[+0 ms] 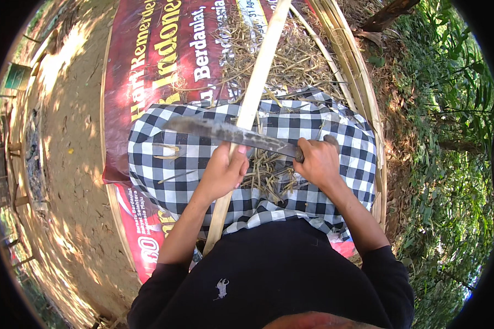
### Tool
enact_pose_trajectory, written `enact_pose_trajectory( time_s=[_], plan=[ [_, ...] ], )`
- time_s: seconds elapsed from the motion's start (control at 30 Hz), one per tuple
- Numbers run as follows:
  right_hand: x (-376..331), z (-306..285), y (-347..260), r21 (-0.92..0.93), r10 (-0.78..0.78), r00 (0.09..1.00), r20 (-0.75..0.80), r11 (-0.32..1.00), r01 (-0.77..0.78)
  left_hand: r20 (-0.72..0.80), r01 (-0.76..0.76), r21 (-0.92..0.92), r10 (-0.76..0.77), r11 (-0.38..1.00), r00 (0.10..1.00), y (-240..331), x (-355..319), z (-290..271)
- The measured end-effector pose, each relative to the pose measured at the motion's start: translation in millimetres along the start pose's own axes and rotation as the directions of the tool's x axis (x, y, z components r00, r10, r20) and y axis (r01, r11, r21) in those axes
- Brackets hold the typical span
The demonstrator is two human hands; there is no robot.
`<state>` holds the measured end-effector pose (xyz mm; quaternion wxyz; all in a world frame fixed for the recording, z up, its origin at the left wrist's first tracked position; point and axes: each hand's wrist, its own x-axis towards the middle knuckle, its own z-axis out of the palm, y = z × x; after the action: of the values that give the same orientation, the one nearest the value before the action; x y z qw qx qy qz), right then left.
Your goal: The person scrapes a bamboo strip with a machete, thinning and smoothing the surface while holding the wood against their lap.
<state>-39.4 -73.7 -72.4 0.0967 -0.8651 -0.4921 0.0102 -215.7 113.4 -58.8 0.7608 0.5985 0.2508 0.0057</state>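
Observation:
My right hand (318, 162) is wrapped round the handle of a machete (219, 130), whose dark, stained blade points left and lies across a long pale strip of split bamboo (262, 68). Just below the blade, my left hand (223, 171) grips that strip. The strip slants from beside my waist up past the far edge of the view. Black-and-white checked cloth (184, 159) covers my lap beneath both hands. Thin shavings (266, 175) are heaped on the cloth between my legs.
A red printed banner (132, 71) is spread on the ground, with more shavings (291, 60) scattered over it. Several long bamboo strips (362, 82) lie along its right edge. Bare dirt (74, 164) stretches to the left; green plants (450, 137) grow on the right.

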Motion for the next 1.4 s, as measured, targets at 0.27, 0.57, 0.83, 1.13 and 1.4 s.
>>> enact_pose_trajectory(
  time_s=[0.27,0.57,0.83,1.13,1.4],
  plan=[
    [13.1,2.5,-2.0,-0.013,0.127,0.984,0.123,0.992,-0.127,0.028,0.039,-0.08,-0.037,0.996,0.999,-8.8,11.3,3.2],
    [39.8,-21.5,46.2,0.006,0.368,0.927,-0.072,0.93,-0.368,0.359,0.235,-0.441,-0.069,0.866,0.931,-17.0,-17.2,14.4],
    [31.9,-16.4,55.5,-0.025,0.359,0.932,-0.052,0.932,-0.36,0.297,0.255,-0.316,-0.16,0.914,0.941,-12.5,-12.8,16.0],
    [20.4,-16.1,56.6,-0.089,0.105,0.993,-0.05,0.99,-0.109,0.121,0.06,0.06,-0.067,0.996,0.99,-0.4,-4.3,21.2],
    [27.3,-15.8,65.8,-0.071,0.269,0.963,-0.033,0.96,-0.27,0.198,0.161,-0.059,-0.146,0.985,0.969,-10.8,-16.6,18.6]
  ],
)
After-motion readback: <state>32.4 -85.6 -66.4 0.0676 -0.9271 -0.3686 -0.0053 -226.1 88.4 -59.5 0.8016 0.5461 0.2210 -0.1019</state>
